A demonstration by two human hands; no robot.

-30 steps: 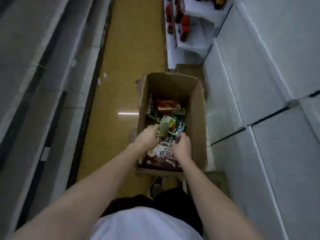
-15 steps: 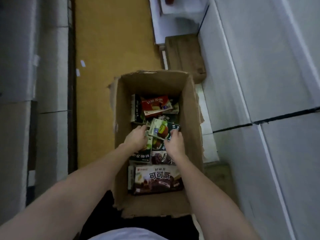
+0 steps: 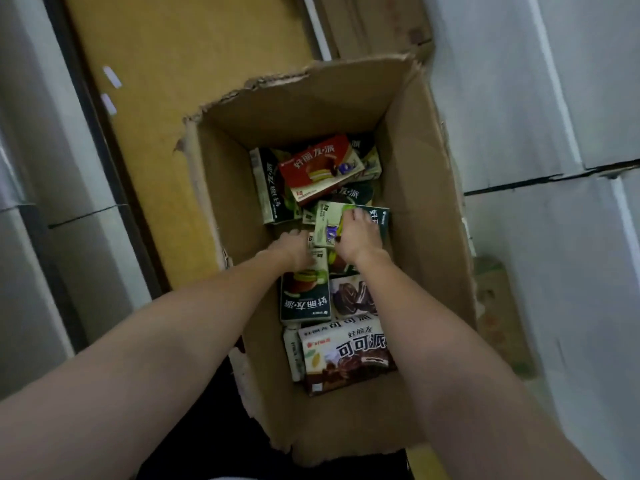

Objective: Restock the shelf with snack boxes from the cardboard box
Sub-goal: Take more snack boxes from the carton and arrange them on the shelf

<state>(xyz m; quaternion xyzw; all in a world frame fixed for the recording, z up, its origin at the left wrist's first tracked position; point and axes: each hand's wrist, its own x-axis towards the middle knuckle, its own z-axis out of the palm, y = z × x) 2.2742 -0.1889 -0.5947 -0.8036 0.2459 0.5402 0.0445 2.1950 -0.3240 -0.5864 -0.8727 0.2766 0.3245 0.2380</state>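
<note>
While both arms reach down into it, the scene reads as follows, largest first:

Floor: yellow-brown floor [image 3: 166, 98] runs up the left of the aisle, with two small pale marks on it near the top left.
Shelving: pale grey shelf units [image 3: 554, 133] stand along the right, split by dark seams; more grey units [image 3: 52, 168] line the left edge.
Cardboard box: open brown cardboard box [image 3: 415, 168] stands on the floor beside the right-hand shelving, its top edges torn and ragged, flaps gone or folded.
Contents: snack boxes lie jumbled in the bottom, some flat, some tilted on one another.
Brown snack box: nearest the person, a dark brown box [image 3: 346, 355] with large white characters lies face up.
Red snack box: at the far end a red box [image 3: 318, 168] showing a cake lies tilted on dark green ones.
Dark green snack box: a green-and-black box [image 3: 304, 296] lies flat just under the left wrist.
Light green snack box: a pale green box [image 3: 332, 220] sits mid-pile, tilted.
Right hand: right hand [image 3: 360, 233] lies over the light green box, fingers curled on its top face and far edge.
Left hand: left hand [image 3: 294, 244] is at that box's near left corner; its fingers are hidden, so its grip cannot be told.
</note>
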